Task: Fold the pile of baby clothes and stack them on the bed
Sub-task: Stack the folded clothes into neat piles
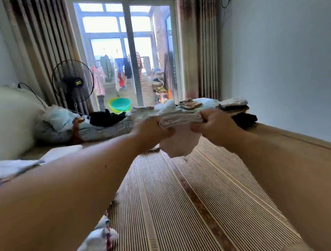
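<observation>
hands meet out in front of the person, raised above the bed (pixel 312 146). the left hand (pixel 153 131) and the right hand (pixel 214 123) each grip one end of a pale pink garment (pixel 182 142). the fingers are curled over its bunched, layered top edge and the thumbs are pressed in from below. the rest of the cloth hangs between the two hands in a rounded flap, above the striped mat (pixel 188 204) that covers the bed.

beyond the hands, along the far end of the bed, lies a row of clothes. a folded stack (pixel 232 104) of light and dark pieces sits at the right, with a black folded piece (pixel 245 119) just beside it and nearer the person. a brown patterned piece (pixel 191 103) and a white heap (pixel 159 108) are toward the middle. a crumpled black garment (pixel 107 117) rests on grey bedding further left.

a loose bundle of white and red cloth (pixel 95 247) lies on the mat by the left forearm. a big pale pillow (pixel 2 120) fills the left side. behind the bed stands a black fan (pixel 73 83) next to a sliding glass door (pixel 133 53) framed by curtains. through the glass i can see a green basin (pixel 120 105) and hanging laundry.
</observation>
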Demonstrator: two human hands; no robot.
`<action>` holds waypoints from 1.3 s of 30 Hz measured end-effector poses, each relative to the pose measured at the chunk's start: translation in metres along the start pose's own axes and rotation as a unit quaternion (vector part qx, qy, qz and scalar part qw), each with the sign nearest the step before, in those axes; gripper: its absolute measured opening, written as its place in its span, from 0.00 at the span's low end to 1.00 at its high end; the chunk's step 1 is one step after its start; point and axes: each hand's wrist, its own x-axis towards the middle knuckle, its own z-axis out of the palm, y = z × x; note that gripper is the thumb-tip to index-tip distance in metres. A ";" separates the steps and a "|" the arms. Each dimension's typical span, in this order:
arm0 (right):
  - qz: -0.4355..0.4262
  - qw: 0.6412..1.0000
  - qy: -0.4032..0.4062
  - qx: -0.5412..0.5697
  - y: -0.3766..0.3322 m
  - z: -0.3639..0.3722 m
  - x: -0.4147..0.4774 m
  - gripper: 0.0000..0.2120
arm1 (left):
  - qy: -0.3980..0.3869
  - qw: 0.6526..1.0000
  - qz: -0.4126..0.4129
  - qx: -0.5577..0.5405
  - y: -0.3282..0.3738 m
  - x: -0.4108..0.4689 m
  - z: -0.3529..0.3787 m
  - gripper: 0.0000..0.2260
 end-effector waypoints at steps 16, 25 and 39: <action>0.277 0.838 -0.440 0.163 0.095 0.082 -0.179 0.12 | -0.393 0.916 -0.052 0.064 -0.099 -0.196 0.113 0.06; 0.331 0.923 -0.129 0.146 0.116 0.117 -0.139 0.17 | -0.155 0.958 -0.218 -0.099 -0.122 -0.140 0.137 0.09; 0.031 0.896 -0.391 -0.207 0.156 0.128 -0.198 0.29 | -0.323 0.926 -0.005 0.198 -0.142 -0.191 0.163 0.30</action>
